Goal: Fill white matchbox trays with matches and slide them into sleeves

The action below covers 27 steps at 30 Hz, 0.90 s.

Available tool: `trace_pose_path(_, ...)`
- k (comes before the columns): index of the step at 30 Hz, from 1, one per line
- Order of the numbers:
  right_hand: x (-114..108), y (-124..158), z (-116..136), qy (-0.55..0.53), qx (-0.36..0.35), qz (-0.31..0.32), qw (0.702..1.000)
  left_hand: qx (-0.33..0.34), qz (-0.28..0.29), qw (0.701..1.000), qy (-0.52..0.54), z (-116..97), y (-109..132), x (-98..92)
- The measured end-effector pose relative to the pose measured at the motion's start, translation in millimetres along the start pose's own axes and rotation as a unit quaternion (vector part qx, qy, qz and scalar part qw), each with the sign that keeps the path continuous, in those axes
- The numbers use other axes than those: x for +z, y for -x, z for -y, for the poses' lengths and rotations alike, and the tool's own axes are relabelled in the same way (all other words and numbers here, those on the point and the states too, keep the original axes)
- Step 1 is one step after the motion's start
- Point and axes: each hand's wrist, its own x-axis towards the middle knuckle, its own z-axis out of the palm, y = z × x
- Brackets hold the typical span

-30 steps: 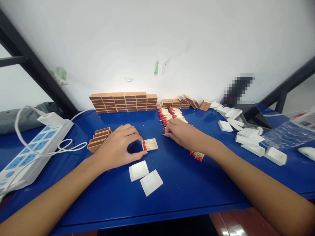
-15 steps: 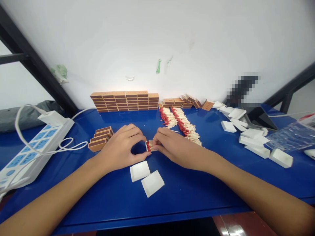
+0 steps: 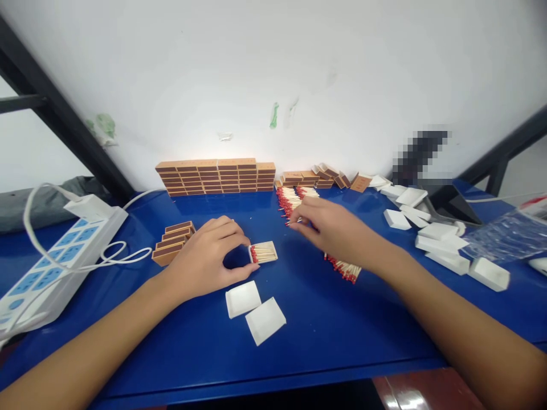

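A small white tray point(image 3: 264, 252) holding red-tipped matches lies on the blue table. My left hand point(image 3: 216, 253) grips the tray's left end between thumb and fingers. To the right, my right hand point(image 3: 329, 228) is over the matches, thumb and index finger close together at the left pile point(image 3: 288, 199); whether a match is between them is too small to tell. More matches point(image 3: 345, 269) show below my right hand, which partly covers the pile. Two white trays point(image 3: 243, 298) lie in front of the filled one.
Stacked matchboxes point(image 3: 216, 177) line the wall, and several more point(image 3: 173, 242) stand left of my left hand. A power strip point(image 3: 55, 265) with white cables is at the left. White trays point(image 3: 440, 242) and a plastic bag point(image 3: 506, 236) lie at the right.
My right hand has left the tray and moved right and up to the match piles, uncovering the tray's matches. My left hand has stayed at the tray.
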Motion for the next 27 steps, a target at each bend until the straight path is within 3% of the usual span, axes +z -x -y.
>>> trace_pose_path(3,-7.8,1.3,-30.3,0.040,0.027,0.029,0.998,-0.004,-0.001,1.000,-0.008,1.3,1.5,-1.7)
trace_pose_path(6,-5.3,1.7,-43.2,0.041,0.039,0.067,0.996,0.001,0.000,1.000,-0.007,1.5,2.4,-2.6)
trace_pose_path(14,12.4,-1.2,-36.3,0.015,0.008,0.079,0.997,0.003,0.003,1.000,-0.005,2.2,1.9,-1.9)
trace_pose_path(27,17.1,-3.6,-46.7,0.012,-0.007,0.048,0.999,-0.001,0.008,1.000,-0.004,3.3,2.0,-2.9)
